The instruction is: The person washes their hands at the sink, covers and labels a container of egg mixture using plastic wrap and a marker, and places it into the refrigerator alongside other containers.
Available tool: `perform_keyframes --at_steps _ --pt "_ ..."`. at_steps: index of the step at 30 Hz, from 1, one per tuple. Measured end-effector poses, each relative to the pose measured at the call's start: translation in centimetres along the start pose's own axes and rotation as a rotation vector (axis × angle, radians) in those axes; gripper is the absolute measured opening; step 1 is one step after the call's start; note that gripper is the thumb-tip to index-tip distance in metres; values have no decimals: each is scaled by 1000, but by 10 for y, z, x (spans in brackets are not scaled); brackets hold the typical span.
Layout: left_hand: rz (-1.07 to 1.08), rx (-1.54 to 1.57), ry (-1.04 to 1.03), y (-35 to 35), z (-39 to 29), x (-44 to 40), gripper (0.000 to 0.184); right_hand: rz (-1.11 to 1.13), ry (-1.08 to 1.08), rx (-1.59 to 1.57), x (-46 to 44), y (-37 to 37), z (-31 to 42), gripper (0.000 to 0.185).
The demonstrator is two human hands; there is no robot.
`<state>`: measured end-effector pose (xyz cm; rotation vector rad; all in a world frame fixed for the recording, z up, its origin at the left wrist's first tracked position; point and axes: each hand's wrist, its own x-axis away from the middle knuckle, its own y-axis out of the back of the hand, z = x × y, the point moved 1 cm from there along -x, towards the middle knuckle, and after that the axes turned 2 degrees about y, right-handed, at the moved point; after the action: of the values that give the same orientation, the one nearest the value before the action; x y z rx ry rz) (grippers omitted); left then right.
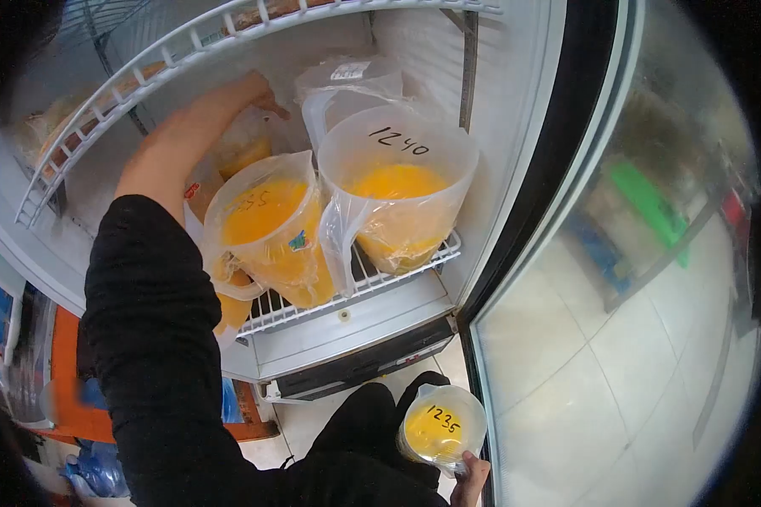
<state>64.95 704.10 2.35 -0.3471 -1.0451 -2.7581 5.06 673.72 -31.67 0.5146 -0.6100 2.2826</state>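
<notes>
At the lower right of centre, a translucent pitcher (440, 422) with yellow contents bears a handwritten "1235"; the right hand (472, 480) grasps it at its lower edge. The left hand (258, 91) reaches in at upper left of centre (whether its fingers hold anything, I cannot tell). A white wire shelf (281, 314) crosses mid-frame, tiled floor (304, 424) lies below, and a glass door (566, 363) fills the right. The "1240" pitcher (397, 207) partly blocks a clear container (355, 72) behind it.
</notes>
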Motion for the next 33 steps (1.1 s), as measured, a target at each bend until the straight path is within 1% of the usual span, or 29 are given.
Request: perform_keyframes --at_steps 1,2,4,5,7,8,9,10,11,13,14,16,18,19,20,21,22,24,25,26,27,28,29,30,31,33 --pt "96 75 -4 4 -3 16 95 -2 11 -10 -2 1 -4 28" --pt "98 69 -4 8 -5 34 95 -4 21 -20 -3 3 -6 27" --pt "-70 60 -88 15 -4 83 91 18 1 -28 -1 1 0 25" --pt "-65 53 -84 13 -1 74 91 39 -12 -29 1 -3 5 27" --pt "64 46 55 -3 11 43 84 66 -32 -8 -2 -8 8 25" --pt "68 46 61 -16 17 31 84 90 -40 19 -4 -10 10 24" --pt "-108 -14 84 -28 24 20 78 37 1 -8 -4 -14 11 21" --pt "-281 -73 106 -34 27 18 73 45 1 -4 -5 -15 10 21" --pt "-277 -71 113 -40 29 16 73 30 3 -5 -7 -15 9 21" --pt "-106 -166 52 -41 30 20 66 34 4 -36 -9 -12 5 21" --pt "-104 -174 58 -35 30 27 66 53 -2 -60 -8 -10 3 21" --pt "-160 -350 -93 -19 26 46 54 71 10 -48 -4 -20 16 22" --pt "-471 -168 -98 -19 31 49 42 103 -26 -20 -7 -18 14 22" --pt "-313 -4 -237 -7 35 49 39 115 -28 -6 -6 -19 13 22" --pt "-151 165 -372 12 32 65 37 31 0 -13 -3 -19 13 23" --pt "-187 304 -415 18 27 83 37 -52 32 -19 -1 -17 13 25" --pt "-225 438 -457 24 21 101 37 -40 29 -3 -1 -15 10 25" --pt "-275 456 -512 32 8 132 43 -35 92 -66 -2 -4 0 31" --pt "-265 462 -512 31 1 149 43 56 83 -31 -5 5 -2 31" --pt "-261 527 -485 29 -7 168 54 56 77 -22 -4 9 -5 31" --pt "-261 591 -457 26 -13 189 65 82 124 -43 -3 10 -7 31" --pt "-261 593 -456 23 -20 213 65 107 173 -69 -2 12 -7 32" --pt "-174 552 -286 20 -28 239 79 123 170 -36 -1 18 -6 31" --pt "-89 504 -120 16 -34 260 93 71 162 -38 -1 23 -9 29" --pt "-93 497 -125 11 -39 277 93 38 201 -80 9 16 -4 25" --pt "-185 336 -219 -2 -43 307 107 -3 244 -127 20 13 -2 25"
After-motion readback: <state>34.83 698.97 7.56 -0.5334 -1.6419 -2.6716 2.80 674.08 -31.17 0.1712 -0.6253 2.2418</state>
